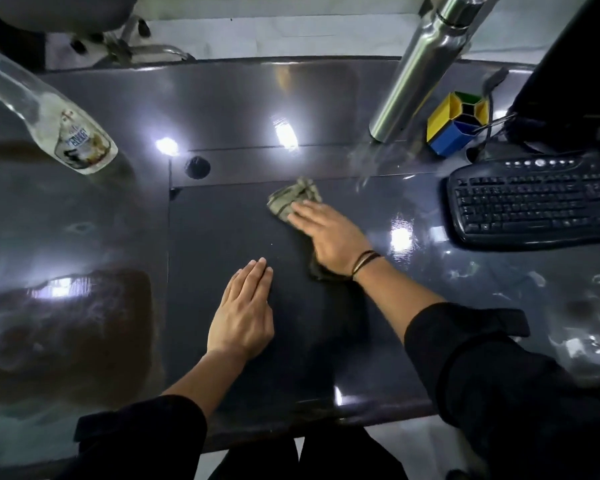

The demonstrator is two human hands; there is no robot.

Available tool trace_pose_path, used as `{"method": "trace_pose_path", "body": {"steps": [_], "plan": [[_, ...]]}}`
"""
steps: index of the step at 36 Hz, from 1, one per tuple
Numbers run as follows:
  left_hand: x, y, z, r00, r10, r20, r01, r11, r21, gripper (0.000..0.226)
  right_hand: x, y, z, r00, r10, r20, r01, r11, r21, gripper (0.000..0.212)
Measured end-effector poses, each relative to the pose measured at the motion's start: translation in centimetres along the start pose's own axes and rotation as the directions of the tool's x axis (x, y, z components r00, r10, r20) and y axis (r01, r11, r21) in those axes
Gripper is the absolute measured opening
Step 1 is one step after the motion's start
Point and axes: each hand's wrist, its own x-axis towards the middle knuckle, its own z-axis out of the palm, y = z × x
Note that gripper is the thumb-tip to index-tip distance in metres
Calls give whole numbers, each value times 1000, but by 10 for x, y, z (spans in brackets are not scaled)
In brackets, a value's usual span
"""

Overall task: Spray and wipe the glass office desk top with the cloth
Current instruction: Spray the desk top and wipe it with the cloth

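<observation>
Left hand (245, 315), near the desk's front edge: flat, palm down, fingers straight and together, holding nothing. Right hand (328, 233), farther in toward the desk's middle: fingers extended, pressing a crumpled cloth (293, 199) flat against the dark glass desk top (222, 220); cloth protrudes beyond fingertips and wrist. Toward the right edge: black keyboard (534, 199). Toward the rear right: coloured pen holder (456, 124), steel bottle (420, 71). Near the left rear corner: clear labelled bottle (52, 112). Glossy surface reflects ceiling lights.
</observation>
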Motion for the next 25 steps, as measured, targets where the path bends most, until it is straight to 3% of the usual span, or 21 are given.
{"method": "trace_pose_path", "body": {"steps": [2, 5, 7, 8, 10, 12, 13, 15, 17, 19, 21, 23, 25], "plan": [[-1, 1, 0, 1000, -9, -11, 9, 1000, -12, 62, -2, 36, -12, 974, 199, -105, -199, 980, 15, 66], [-2, 2, 0, 999, -10, -38, 8, 999, -37, 59, -1, 59, -27, 834, 526, -166, -527, 849, 39, 64], [-3, 4, -5, 998, -25, -62, 19, 996, -91, 55, 5, 42, -24, 793, 591, -150, -591, 805, 47, 68], [-3, 5, -7, 996, -35, -84, 23, 991, -135, 54, 8, 26, -19, 815, 564, -133, -563, 825, 48, 72], [-4, 7, -14, 987, -86, -138, 49, 966, -253, 52, 4, -18, 2, 926, 369, -79, -367, 929, 45, 75], [-6, 5, -22, 971, -155, -182, 85, 934, -346, 50, -22, -70, 30, 999, 30, -20, -29, 998, 62, 71], [-7, 4, -25, 964, -180, -198, 99, 928, -360, 48, -40, -88, 37, 989, -142, 34, 139, 988, 72, 74], [-7, 1, -33, 955, -205, -217, 121, 931, -345, 46, -68, -93, 38, 901, -395, 182, 387, 919, 78, 88], [-8, -1, -38, 949, -220, -225, 140, 936, -324, 44, -68, -61, 30, 828, -512, 229, 515, 856, 51, 89], [-9, -2, -40, 942, -246, -227, 167, 933, -318, 43, -51, -16, 18, 900, -411, 148, 413, 911, 17, 75], [-8, -2, -42, 931, -283, -232, 202, 925, -321, 42, -25, 31, 1, 993, -117, -28, 117, 993, -12, 67], [-6, -3, -43, 919, -318, -234, 233, 915, -330, 41, -2, 52, -17, 979, 184, -89, -183, 983, 18, 67], [-1, 0, -45, 911, -339, -236, 250, 908, -338, 41, 16, 35, -24, 937, 343, -73, -341, 939, 32, 72]]}}
